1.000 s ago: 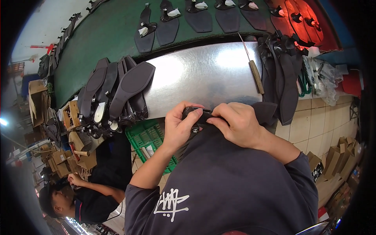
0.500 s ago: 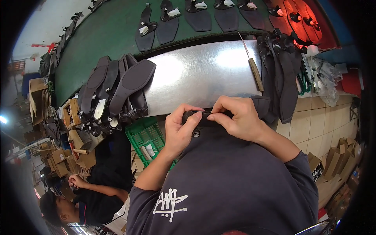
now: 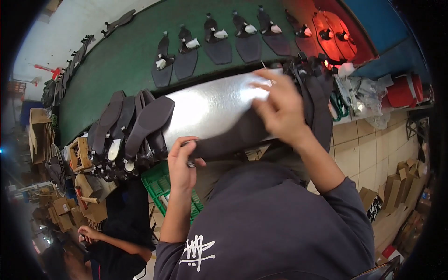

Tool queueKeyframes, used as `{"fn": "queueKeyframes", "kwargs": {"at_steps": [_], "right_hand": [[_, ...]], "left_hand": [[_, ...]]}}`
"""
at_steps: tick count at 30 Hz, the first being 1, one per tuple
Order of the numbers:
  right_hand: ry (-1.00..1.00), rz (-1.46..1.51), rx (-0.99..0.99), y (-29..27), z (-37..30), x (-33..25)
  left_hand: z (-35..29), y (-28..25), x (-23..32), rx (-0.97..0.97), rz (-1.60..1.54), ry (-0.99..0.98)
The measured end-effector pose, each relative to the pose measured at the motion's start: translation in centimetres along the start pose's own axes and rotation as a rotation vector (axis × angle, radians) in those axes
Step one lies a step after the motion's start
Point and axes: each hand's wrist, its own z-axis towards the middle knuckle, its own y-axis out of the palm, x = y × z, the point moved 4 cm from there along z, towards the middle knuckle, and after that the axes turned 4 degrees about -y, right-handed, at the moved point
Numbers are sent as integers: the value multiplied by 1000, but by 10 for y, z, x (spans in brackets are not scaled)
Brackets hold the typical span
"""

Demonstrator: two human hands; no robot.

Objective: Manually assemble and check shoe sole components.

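Note:
A dark sandal sole [image 3: 219, 143] stretches across the near edge of the shiny metal plate [image 3: 200, 100]. My left hand [image 3: 181, 163] is closed around its narrow end, thumb on top. Over the right part of the plate, my right hand [image 3: 285, 109] is smeared by motion beside the sole's wide end. Whether it touches the sole or grips anything I cannot tell. A thin tool tip [image 3: 263, 64] pokes out just beyond the right fingers; the rest of that tool is hidden.
Dark soles are heaped left [image 3: 151, 114] and right [image 3: 321, 100] of the plate. Several sandals [image 3: 217, 50] lie on the green surface beyond, the rightmost under red light. A green crate [image 3: 158, 179] stands below. At lower left a co-worker's arm [image 3: 119, 243] shows.
My hands have parted: the left moved left with the sole's narrow end, the right rose up and away over the plate. The sole now lies stretched out in view. My view has shifted slightly.

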Motion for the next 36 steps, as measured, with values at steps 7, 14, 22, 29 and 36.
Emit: {"fn": "queueKeyframes", "kwargs": {"at_steps": [7, 14, 22, 29, 36], "right_hand": [[203, -547, -170, 23, -29, 86], [251, 341, -190, 42, -31, 30], [612, 750, -470, 96, -76, 0], [350, 549, -301, 88, -67, -2], [930, 1016, -519, 87, -65, 6]], "left_hand": [[42, -26, -28, 38, -332, -222], [51, -13, -49, 25, -710, -464], [51, 19, -58, -30, -839, -611], [41, 21, -61, 21, -756, -579], [46, 15, -49, 136, -600, -332]]}}
